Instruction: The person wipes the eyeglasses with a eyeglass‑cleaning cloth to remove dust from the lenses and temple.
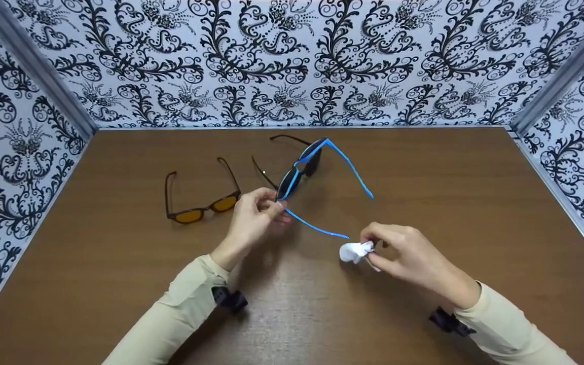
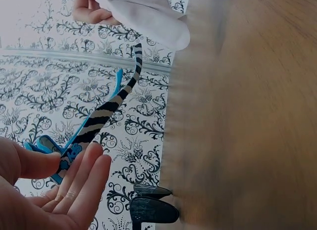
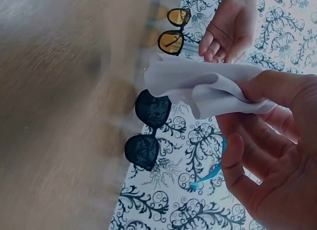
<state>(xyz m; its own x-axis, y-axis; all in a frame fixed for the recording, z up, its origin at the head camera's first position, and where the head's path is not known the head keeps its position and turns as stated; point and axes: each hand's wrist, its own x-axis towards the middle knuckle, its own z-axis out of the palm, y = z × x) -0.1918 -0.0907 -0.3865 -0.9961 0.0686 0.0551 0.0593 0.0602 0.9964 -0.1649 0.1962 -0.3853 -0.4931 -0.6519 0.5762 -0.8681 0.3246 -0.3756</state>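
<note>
My left hand (image 1: 254, 218) pinches a pair of blue-framed glasses (image 1: 350, 162) by one hinge, holding them above the table with both temples spread toward my right side. Black and pale stripes pattern the side of the near temple (image 2: 101, 115). A crumpled white cloth (image 1: 354, 252) hangs between the thumb and fingers of my right hand (image 1: 408, 253), close to that temple's tip. Black sunglasses with dark lenses (image 3: 152, 111) lie on the table behind the blue glasses, which partly cover them in the head view.
Dark-framed glasses with orange lenses (image 1: 189, 216) lie with temples unfolded on the brown wooden table (image 1: 94, 243), left of my left hand. Walls with a black-and-white scroll pattern (image 1: 292, 66) enclose the table at the back and both sides.
</note>
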